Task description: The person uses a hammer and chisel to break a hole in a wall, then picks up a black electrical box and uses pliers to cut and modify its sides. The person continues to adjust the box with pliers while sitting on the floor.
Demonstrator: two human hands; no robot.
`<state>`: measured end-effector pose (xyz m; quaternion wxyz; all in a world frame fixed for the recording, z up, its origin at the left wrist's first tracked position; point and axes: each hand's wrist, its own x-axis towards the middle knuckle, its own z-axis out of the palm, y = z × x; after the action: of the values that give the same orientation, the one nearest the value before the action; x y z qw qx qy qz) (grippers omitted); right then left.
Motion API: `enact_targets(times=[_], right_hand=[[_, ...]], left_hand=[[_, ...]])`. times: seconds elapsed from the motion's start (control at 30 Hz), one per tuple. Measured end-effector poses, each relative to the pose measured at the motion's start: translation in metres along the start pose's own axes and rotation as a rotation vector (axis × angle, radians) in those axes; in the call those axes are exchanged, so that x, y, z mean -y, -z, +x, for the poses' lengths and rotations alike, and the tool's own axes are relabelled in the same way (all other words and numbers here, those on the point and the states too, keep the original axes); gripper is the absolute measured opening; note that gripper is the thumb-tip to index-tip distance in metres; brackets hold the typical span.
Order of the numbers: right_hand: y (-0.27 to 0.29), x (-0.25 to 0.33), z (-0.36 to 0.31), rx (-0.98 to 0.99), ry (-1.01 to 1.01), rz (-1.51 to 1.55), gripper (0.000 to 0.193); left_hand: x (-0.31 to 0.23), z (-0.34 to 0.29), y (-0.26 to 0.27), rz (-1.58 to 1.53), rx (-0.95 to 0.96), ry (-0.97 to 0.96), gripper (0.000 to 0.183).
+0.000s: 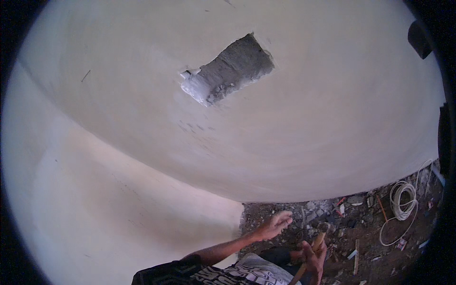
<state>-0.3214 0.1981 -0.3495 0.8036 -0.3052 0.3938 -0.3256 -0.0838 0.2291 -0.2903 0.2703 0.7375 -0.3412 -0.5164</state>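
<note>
My right hand [314, 260] grips a hammer by its wooden handle [317, 243]. The hammer's metal head [326, 227] is up, beyond my fingers, over the rubble. To its left my left hand [273, 226] hangs in the air, its fingers curled together. Whether anything small lies between them cannot be made out. On the plastered wall [323, 128] ahead is a rough rectangular cut-out [240, 64] with grey masonry inside. A small white piece [190, 73] shows at its left end, next to a pale patch.
A second plastered wall [104, 190] meets the first in a corner on the left. Broken rubble [346, 223] litters the ground at the wall's foot. A coil of white cable [403, 202] lies at the right, near a wooden strip [356, 256].
</note>
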Motion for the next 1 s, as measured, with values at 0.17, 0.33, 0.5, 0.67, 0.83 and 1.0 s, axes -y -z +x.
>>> enact_targets(times=[0.17, 0.33, 0.5, 0.67, 0.83, 1.0], right_hand=[[-0.011, 0.032, -0.003, 0.033, -0.134, -0.036, 0.026], [0.016, 0.058, -0.019, 0.058, -0.172, -0.022, 0.022], [0.115, -0.004, -0.011, -0.193, -0.138, -0.023, 0.017], [0.179, -0.03, -0.035, -0.327, -0.183, -0.16, 0.016], [0.197, -0.04, -0.072, -0.365, -0.275, -0.311, 0.016], [0.216, -0.032, -0.095, -0.421, -0.301, -0.378, 0.017]], left_hand=[[-0.007, 0.006, -0.051, -0.354, 0.054, 0.139, 0.065], [-0.024, 0.0, -0.055, -0.167, -0.194, -0.004, 0.058], [-0.135, -0.006, 0.03, 0.547, -0.929, -0.631, 0.064], [-0.275, -0.033, 0.126, 1.029, -1.279, -0.999, 0.071], [-0.299, -0.008, 0.141, 1.275, -1.337, -0.99, 0.068], [-0.302, -0.017, 0.139, 1.161, -1.639, -0.706, 0.062]])
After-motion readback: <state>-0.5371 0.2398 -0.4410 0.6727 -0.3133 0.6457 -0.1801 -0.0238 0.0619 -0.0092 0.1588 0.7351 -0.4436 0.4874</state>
